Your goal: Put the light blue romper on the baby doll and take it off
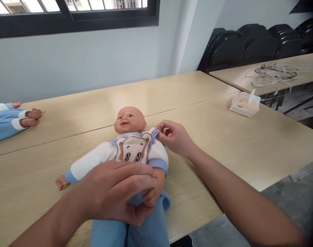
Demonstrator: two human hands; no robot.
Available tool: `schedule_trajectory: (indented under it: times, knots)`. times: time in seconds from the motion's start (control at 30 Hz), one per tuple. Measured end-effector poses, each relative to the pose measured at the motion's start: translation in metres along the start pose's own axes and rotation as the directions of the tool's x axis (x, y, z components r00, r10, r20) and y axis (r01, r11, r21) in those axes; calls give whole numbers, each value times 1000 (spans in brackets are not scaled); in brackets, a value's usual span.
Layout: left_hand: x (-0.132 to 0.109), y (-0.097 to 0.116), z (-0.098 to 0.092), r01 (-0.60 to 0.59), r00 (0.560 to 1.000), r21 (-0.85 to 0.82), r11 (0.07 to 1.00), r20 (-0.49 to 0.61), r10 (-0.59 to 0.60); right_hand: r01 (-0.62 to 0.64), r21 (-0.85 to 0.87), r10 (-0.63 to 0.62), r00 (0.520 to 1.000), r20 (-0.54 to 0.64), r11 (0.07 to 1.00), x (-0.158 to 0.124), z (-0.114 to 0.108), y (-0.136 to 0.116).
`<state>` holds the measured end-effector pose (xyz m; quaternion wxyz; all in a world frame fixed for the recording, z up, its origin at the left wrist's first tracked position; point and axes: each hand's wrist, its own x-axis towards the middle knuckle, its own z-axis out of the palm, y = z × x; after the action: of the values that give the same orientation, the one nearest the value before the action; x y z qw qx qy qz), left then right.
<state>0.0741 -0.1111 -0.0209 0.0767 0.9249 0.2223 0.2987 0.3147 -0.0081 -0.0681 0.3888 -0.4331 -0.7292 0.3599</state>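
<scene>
A baby doll lies on its back on the wooden table, its head toward the window wall. It wears a white and blue top with an animal face on the chest, and blue trousers. My left hand is closed around the doll's forearm, bent across its belly. At the doll's shoulder, my right hand pinches a blue-edged strap of the clothing between thumb and fingers. The doll's other arm stretches out to the left with its small hand on the tabletop.
At the left edge lie the legs of another doll in blue trousers. A tissue box stands on the right of the table. Tangled cables lie on a second table, with stacked black chairs behind.
</scene>
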Motion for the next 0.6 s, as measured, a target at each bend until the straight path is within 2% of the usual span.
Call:
schedule_trajectory:
  times: [0.07, 0.13, 0.23, 0.33, 0.4, 0.5, 0.53, 0.6]
  knots:
    - [2, 5, 2, 11, 1000, -47, 999, 29, -9, 107, -13, -107, 989, -104, 994, 0, 6, -3]
    - [3, 9, 4, 6, 1000, -80, 997, 30, -4, 124, 27, -120, 983, -139, 992, 2, 10, -5]
    - [3, 15, 6, -12, 999, -134, 991, 40, 17, -21, 156, 36, 995, -92, 987, 9, 14, -5]
    - [6, 20, 5, -37, 997, -216, 976, 64, 52, -180, 257, 199, 979, -52, 950, 17, 21, 3]
    - [7, 20, 1, -31, 998, -214, 976, 49, 43, -226, 280, 245, 969, -37, 933, 20, 28, 11]
    - [7, 14, -9, 42, 990, -116, 992, -126, -57, -176, 202, 190, 980, -51, 963, 22, 34, 23]
    - [5, 10, -12, 99, 970, -81, 992, -214, -114, -150, 160, 162, 985, -65, 976, 21, 34, 26]
    - [-1, 2, -17, 260, 903, -26, 965, -347, -253, -115, 94, 122, 990, -73, 989, 18, 30, 30]
